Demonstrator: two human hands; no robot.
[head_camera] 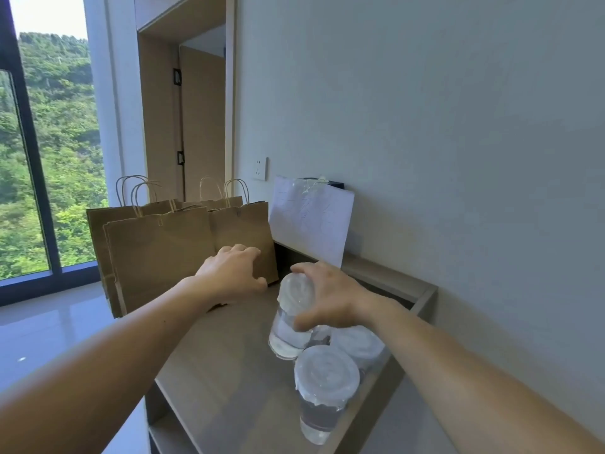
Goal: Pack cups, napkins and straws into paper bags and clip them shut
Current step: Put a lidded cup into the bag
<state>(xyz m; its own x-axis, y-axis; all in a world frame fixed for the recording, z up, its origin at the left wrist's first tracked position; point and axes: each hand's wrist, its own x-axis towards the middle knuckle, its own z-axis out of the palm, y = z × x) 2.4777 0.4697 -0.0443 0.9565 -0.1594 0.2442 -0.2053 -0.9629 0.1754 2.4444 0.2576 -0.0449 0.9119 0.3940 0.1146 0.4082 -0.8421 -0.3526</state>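
Pale grey-white wall (458,126) fills the right side of the room. On the far left, a tall dark-framed window (49,142) w/ green hillside outside. A light wooden tabletop (222,355) runs along the wall, w/ open shelves below its near edge.

At the far end of the top stands a cluster of brown paper bags (157,253) w/ twisted paper handles, upright & packed close together, at least 3 or 4. Just right of them a white sheet of paper (311,221) leans on the wall, taped at its top edge.

Three clear plastic cups w/ white lids sit close together at the near right of the top. The nearest lidded cup (325,375) is upright, w/ a second cup (360,345) behind it by the wall. The tilted cup (284,335) leans towards the bags, base at the tabletop.

Hands are apart. R hand (330,296) is clamped on the tilted cup, fingers over the lid, thumb down the side. L hand (234,273) is out at the lower front of the bags, fingers loosely bent, thumb spread, holding nothing. Can't tell if the fingertips touch the paper.

Small white wall socket (261,168) sits above the bags.
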